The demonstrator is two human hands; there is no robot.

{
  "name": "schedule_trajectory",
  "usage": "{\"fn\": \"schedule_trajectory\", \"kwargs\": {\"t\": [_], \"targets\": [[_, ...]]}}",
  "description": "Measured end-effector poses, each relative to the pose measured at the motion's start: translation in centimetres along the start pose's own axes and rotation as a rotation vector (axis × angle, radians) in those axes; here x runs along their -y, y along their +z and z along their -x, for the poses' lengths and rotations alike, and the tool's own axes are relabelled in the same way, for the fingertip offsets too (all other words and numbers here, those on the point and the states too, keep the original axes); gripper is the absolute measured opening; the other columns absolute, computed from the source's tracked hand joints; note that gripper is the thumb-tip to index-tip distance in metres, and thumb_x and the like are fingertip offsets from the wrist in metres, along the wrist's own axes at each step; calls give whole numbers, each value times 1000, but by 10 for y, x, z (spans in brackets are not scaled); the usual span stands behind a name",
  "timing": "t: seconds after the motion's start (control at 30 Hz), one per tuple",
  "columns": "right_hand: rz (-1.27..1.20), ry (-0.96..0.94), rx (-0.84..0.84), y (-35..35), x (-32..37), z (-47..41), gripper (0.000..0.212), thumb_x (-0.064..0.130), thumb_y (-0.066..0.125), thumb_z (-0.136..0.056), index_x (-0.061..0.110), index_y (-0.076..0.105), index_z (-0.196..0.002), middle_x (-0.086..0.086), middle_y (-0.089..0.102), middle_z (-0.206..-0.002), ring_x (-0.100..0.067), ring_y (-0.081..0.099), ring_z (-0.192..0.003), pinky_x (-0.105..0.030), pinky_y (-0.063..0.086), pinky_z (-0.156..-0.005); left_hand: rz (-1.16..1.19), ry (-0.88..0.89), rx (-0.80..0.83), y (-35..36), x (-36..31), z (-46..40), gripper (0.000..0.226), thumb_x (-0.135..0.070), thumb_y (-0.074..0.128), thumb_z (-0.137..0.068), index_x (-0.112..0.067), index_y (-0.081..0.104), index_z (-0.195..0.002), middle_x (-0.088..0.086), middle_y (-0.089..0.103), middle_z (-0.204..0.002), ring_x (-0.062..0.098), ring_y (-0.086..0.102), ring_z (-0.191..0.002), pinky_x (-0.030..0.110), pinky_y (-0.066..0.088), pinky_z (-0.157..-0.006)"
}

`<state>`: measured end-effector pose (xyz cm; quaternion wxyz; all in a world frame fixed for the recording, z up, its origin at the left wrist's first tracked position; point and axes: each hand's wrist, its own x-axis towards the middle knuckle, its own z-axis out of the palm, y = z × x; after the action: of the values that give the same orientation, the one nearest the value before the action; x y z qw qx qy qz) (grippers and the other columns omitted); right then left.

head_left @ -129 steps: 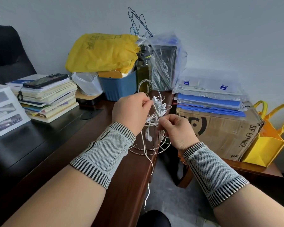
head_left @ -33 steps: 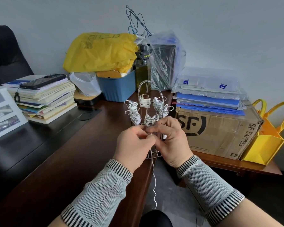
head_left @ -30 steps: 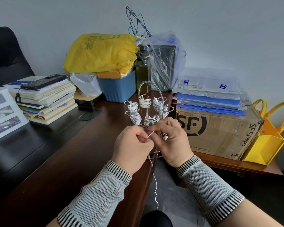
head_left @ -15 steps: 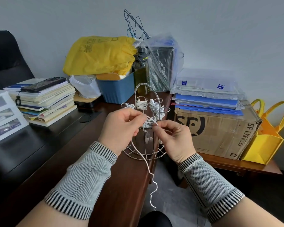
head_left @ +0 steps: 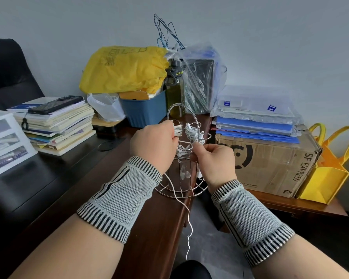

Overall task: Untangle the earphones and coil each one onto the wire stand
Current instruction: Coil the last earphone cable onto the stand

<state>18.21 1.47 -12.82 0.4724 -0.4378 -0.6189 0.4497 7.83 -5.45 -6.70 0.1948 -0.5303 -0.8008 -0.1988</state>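
Note:
A chrome wire stand (head_left: 181,193) with an arched handle stands at the desk's right edge. Several white earphone coils (head_left: 190,130) are wound on its upper loops, and earbuds (head_left: 185,174) hang inside it. My left hand (head_left: 152,144) is curled beside the stand's left loops and holds a white earphone cord. That cord (head_left: 186,214) trails down from the hand past the desk edge toward the floor. My right hand (head_left: 215,161) pinches the cord at the stand's front right, just under a coil. Both wrists wear grey knit bands.
A stack of books (head_left: 54,125) with a phone on top lies at the left. Behind the stand are a blue bin (head_left: 143,111), a yellow bag (head_left: 125,69) and a green bottle (head_left: 174,91). A cardboard box (head_left: 270,164) and yellow tote (head_left: 328,174) sit at right.
Both hands rose from below the coils to the stand's upper loops. The dangling cord tail has grown shorter as it was wound on.

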Motion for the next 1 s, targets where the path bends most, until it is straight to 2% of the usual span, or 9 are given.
{"fn": "schedule_trajectory", "kwargs": {"t": [0.13,0.27,0.37,0.47,0.53,0.67,0.77,0.87,1.0], "targets": [[-15,37,-36,0,2,-2,36,28,67,-83,3,68,-56,-13,66,-56,-13,48,-43,-30,43,-51,7,117,-86,7,7,12,13,-32,49,-98,-25,51,-87,-8,51,-69,17,49,-64,29,36,-56],[-26,47,-32,-2,0,-5,36,29,69,-80,4,67,-55,-14,66,-57,-17,52,-46,-33,46,-53,36,157,-91,18,15,27,18,-30,54,-95,-24,59,-80,-7,62,-69,18,60,-63,27,33,-56],[-32,50,-12,-3,-1,-7,32,24,68,-80,4,68,-55,-14,69,-61,-33,65,-61,-44,59,-67,85,101,-55,25,18,36,19,-31,56,-95,-24,67,-80,-7,63,-64,17,61,-61,26,38,-55],[-11,41,-1,-3,-1,-8,30,20,66,-79,3,67,-54,-16,68,-61,-37,66,-66,-49,58,-70,172,10,7,28,16,41,20,-33,55,-95,-24,69,-84,-5,64,-63,18,62,-65,32,51,-63],[-3,30,4,-3,-1,-7,32,22,66,-79,3,66,-54,-17,68,-61,-32,62,-58,-47,56,-69,337,-101,65,26,16,42,21,-32,57,-93,-20,70,-81,-3,66,-63,18,62,-66,34,52,-67],[7,24,-13,-5,-2,-7,35,27,67,-80,4,66,-54,-14,68,-59,-21,59,-54,-39,54,-63,789,-377,244,30,19,43,25,-25,58,-93,-9,68,-78,-4,63,-59,13,53,-54,33,46,-61],[1,29,-16,-4,-2,-5,31,27,67,-81,5,68,-58,-15,68,-62,-16,54,-49,-31,47,-54,1162,-561,363,31,14,50,17,-19,52,-98,-13,65,-89,-5,72,-87,5,67,-76,31,53,-77],[11,32,-13,-5,-1,-3,26,22,67,-81,5,69,-61,-14,66,-59,-10,45,-44,-22,37,-47,1388,-648,358,31,7,55,14,-13,49,-100,-8,61,-94,3,73,-98,13,72,-89,35,54,-85],[14,18,-40,-6,-4,-1,26,23,67,-81,8,68,-59,-7,65,-54,-11,49,-45,-25,41,-50,1531,-677,311,29,4,56,13,-6,48,-99,-4,55,-90,9,74,-98,18,73,-91,32,56,-83]]}}
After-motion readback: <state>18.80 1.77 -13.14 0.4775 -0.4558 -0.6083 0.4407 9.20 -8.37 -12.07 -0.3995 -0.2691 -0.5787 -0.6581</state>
